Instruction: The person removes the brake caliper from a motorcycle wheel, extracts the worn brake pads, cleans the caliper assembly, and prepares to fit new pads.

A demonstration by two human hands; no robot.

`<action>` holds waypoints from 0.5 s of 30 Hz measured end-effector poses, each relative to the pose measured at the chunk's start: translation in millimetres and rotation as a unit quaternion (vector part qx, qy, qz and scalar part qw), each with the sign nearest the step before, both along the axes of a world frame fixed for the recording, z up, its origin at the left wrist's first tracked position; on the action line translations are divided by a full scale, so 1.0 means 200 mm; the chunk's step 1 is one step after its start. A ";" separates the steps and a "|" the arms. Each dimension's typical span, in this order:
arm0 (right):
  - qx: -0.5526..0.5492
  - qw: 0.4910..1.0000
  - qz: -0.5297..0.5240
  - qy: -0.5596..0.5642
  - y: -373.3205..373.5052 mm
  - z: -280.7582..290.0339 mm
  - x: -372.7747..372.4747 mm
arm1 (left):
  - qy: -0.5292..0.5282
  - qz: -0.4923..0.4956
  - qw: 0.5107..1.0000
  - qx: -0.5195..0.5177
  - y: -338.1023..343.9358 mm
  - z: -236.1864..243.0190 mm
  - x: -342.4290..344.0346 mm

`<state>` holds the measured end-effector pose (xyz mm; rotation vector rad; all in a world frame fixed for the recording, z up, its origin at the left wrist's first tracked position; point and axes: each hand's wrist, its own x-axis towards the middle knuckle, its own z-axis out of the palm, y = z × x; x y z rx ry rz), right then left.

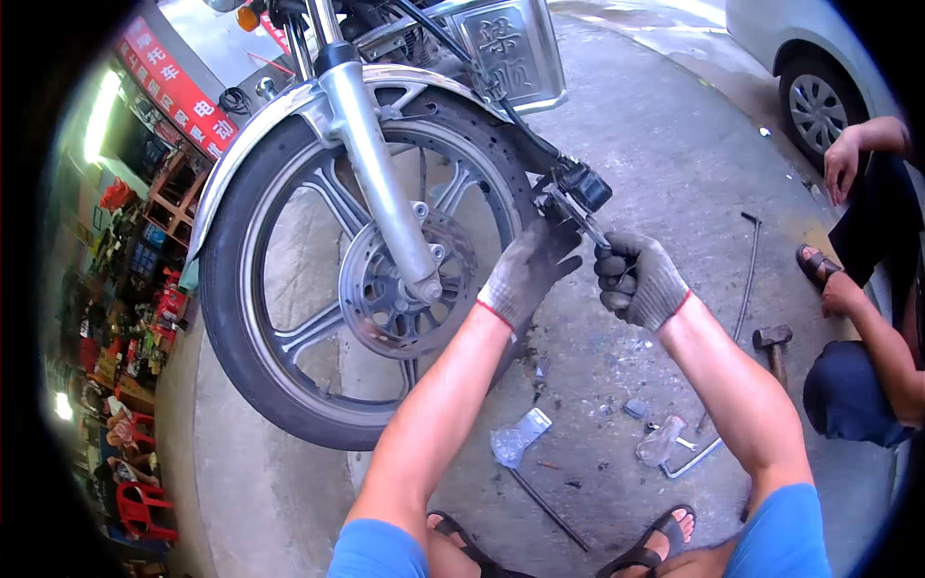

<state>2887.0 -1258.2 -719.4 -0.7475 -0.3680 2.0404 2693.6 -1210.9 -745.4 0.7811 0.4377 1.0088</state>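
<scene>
A dark brake caliper (585, 186) hangs on a black hose beside the motorcycle's front wheel (246, 328), outside the silver fork leg (381, 178) and brake disc (361, 289). My gloved right hand (636, 279) is closed on the handle of a metal tool (586, 223), whose head is at the caliper; its exact type is unclear. My gloved left hand (530, 270) is just below the caliper, fingers apart and partly behind one another; I see nothing held in it.
A co-worker (867, 376) squats at right near a car (809, 39). A hammer (772, 337), long bent bar (747, 279), black rod (549, 511), clear plastic bags (511, 443) and small parts lie on concrete. A cluttered workshop (135, 366) is at left.
</scene>
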 end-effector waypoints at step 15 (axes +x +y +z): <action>0.071 0.992 0.098 0.038 -0.03 -0.01 0.25 | 0.091 0.014 0.994 0.065 -0.06 0.22 0.22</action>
